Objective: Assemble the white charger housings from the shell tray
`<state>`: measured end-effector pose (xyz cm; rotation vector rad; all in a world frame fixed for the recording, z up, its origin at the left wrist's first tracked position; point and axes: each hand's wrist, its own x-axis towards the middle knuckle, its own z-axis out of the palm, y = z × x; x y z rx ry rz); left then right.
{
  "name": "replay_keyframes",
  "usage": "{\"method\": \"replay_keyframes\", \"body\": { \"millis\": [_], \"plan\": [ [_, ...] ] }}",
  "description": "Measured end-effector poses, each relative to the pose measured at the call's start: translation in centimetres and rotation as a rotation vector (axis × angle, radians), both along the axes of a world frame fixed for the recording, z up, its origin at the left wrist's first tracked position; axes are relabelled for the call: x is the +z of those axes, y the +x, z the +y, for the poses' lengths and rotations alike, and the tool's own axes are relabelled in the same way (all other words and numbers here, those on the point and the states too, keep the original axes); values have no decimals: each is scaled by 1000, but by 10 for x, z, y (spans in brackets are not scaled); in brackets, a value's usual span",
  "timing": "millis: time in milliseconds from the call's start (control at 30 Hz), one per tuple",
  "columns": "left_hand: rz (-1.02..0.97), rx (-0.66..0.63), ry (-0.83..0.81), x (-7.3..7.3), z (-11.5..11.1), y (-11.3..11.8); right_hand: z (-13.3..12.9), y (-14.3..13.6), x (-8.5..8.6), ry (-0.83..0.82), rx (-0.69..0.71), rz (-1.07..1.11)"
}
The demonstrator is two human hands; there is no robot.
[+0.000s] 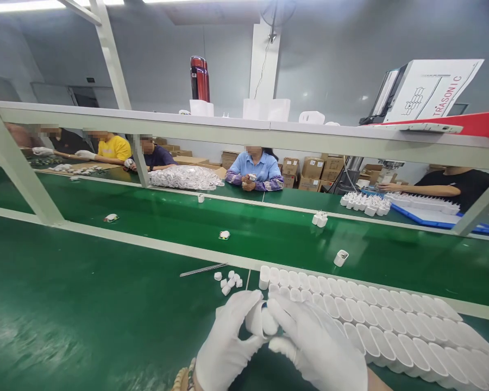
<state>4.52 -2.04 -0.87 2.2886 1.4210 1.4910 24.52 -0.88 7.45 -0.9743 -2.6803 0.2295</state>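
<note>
Both my hands wear white gloves and meet low in the middle of the view. My left hand (228,339) is closed around a white plastic housing (252,320), thumb below and fingers above. A small rounded white piece (269,323) sits at the housing's open end. My right hand (320,342) has its fingers closed on this piece from the right; its fingertips partly hide the contact. Just beyond lie several small white pieces (231,283) and metal tweezers (204,270). Rows of open white housings (391,326) stand to the right of my hands.
Behind a low rail runs a green conveyor belt (167,222) carrying a white housing (341,258) and small circuit boards (224,235). An overhead shelf (228,124) on slanted posts crosses the view. Co-workers sit across the line, near a pile of bagged parts (185,177) and a blue tray (424,217).
</note>
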Motion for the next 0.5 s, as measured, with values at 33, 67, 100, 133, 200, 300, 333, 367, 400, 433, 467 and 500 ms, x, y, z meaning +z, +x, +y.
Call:
{"method": "replay_keyframes", "body": {
  "millis": [33,67,100,133,200,300,333,367,400,433,467,500],
  "plan": [
    [-32,12,-5,-1,1,0,0,-1,-5,41,-7,-19],
    [-64,25,-10,-1,2,1,1,-1,-9,82,-6,-19],
    [-93,35,-17,0,2,1,1,-1,-14,108,3,0],
    [-120,44,-26,1,2,2,1,0,-17,113,11,32],
    [-162,39,-63,6,1,3,2,3,-18,20,8,106],
    [-191,-35,-158,13,-5,7,3,6,-8,-266,-20,260],
    [-202,-76,-182,14,-7,9,3,5,-3,-362,-13,319],
    [-222,-128,-199,15,-9,10,3,4,1,-450,7,380],
    [-252,-194,-219,15,-11,12,2,2,5,-536,30,440],
    [-294,-259,-245,15,-12,14,1,-1,7,-619,54,497],
    [-335,-312,-277,16,-13,16,0,-3,8,-691,82,548],
    [-362,-354,-307,17,-14,18,-1,-5,7,-747,112,587]
  ]
}}
